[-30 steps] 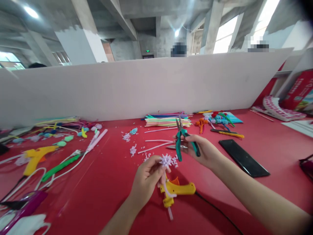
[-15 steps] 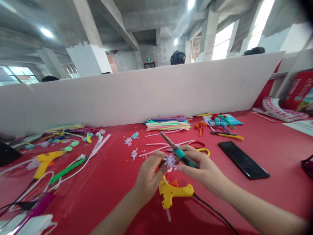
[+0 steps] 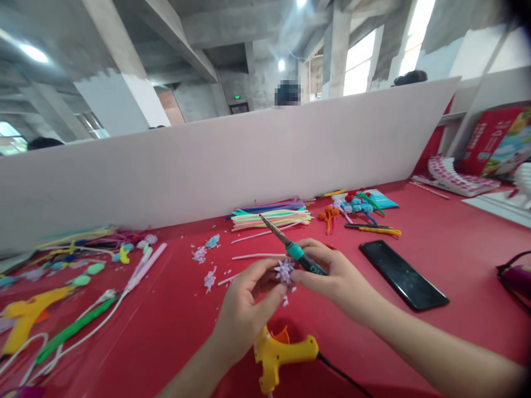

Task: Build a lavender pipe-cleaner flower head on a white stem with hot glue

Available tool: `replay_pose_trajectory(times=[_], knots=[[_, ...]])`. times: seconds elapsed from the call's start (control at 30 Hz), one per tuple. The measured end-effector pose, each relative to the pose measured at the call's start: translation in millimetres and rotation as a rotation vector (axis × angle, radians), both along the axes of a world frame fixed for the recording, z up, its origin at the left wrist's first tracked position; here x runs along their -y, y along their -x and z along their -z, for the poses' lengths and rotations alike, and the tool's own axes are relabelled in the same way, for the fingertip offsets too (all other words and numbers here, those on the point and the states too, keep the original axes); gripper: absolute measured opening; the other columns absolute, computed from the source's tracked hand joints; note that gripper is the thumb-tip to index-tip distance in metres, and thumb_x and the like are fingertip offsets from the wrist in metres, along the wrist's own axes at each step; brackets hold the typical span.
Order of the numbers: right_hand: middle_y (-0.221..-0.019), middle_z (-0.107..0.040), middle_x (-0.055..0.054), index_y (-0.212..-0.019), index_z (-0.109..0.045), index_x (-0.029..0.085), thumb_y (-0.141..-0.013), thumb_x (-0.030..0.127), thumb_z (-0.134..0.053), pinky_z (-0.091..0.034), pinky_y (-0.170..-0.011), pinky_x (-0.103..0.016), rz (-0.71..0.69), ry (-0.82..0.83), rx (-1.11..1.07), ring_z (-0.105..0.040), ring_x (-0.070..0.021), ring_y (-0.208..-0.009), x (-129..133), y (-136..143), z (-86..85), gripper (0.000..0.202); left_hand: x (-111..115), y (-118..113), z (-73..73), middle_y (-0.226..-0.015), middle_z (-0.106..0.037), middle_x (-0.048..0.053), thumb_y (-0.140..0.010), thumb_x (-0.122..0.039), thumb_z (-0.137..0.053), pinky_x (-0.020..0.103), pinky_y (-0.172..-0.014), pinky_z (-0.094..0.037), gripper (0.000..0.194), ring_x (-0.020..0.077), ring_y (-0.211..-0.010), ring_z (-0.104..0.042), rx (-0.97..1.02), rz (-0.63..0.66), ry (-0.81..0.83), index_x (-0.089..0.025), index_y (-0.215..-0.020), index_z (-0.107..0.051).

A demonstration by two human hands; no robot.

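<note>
My left hand (image 3: 251, 298) is closed, pinching a small spiky lilac flower (image 3: 284, 271) that looks made of fuzzy pipe cleaner, between thumb and fingers. Close on its right, my right hand (image 3: 327, 271) grips the black handle of a pointed tool (image 3: 295, 250) with a teal collar and a dark, stained metal tip. The tip points up and left, away from the flower. My right fingertips are at the flower's edge; whether they touch it I cannot tell. Beneath both hands lies a yellow glue gun (image 3: 284, 356) with an orange trigger. Scissors behind my right hand are mostly hidden.
A bundle of pipe cleaners (image 3: 271, 217) lies by the white partition (image 3: 232, 160), with lilac scraps (image 3: 209, 279) to its front left. On the right is a black phone (image 3: 403, 273). Another yellow glue gun (image 3: 33, 309), a green tool (image 3: 77, 330) and white cords crowd the left.
The view has turned right, so the table's things shift left. My left hand has rolled, bringing its thumb under the flower, which now faces me more. The pointed tool stays in my right hand.
</note>
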State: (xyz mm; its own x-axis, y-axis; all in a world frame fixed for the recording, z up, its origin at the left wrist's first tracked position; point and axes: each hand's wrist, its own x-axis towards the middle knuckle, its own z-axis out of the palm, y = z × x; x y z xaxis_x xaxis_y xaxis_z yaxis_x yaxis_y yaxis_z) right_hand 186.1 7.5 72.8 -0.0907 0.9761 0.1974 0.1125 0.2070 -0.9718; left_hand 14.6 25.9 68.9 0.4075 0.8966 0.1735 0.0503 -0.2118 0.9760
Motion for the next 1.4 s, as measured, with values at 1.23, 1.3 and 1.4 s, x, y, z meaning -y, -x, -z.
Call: replay_pose_trajectory(times=[1.23,1.3,1.4], knots=[[-0.115,-0.061,-0.008,-0.091,-0.066,0.018,-0.085,0.044,-0.057,-0.048,-0.087,-0.035,0.059,-0.006,0.188,-0.059,-0.0260,-0.105,-19,-28,-31.0,0.028,-36,27,-47.2,-0.070,-0.071,0.004,-0.071,-0.022,-0.074,0.021,-0.057,-0.050,0.020,0.0128,-0.059,-0.064,0.340,-0.155,0.294,-0.013,-0.087,-0.068],[-0.115,-0.061,-0.008,-0.092,-0.066,0.018,-0.086,0.043,-0.057,-0.049,-0.086,-0.034,0.071,-0.049,0.228,-0.060,-0.0248,-0.102,-14,-27,-33.2,0.027,-34,26,-50.6,-0.062,-0.067,0.001,-0.068,-0.021,-0.076,0.017,-0.049,-0.045,0.021,0.0097,-0.053,-0.060,0.342,-0.181,0.254,-0.013,-0.086,-0.069],[-0.112,-0.062,-0.008,-0.087,-0.065,0.019,-0.086,0.041,-0.057,-0.049,-0.085,-0.031,0.147,-0.190,0.349,-0.061,-0.0239,-0.102,-8,-26,-35.8,0.024,-33,25,-54.7,-0.067,-0.068,0.001,-0.066,-0.019,-0.077,0.018,-0.055,-0.049,0.025,0.0094,-0.056,-0.061,0.357,-0.207,0.229,-0.014,-0.089,-0.069]])
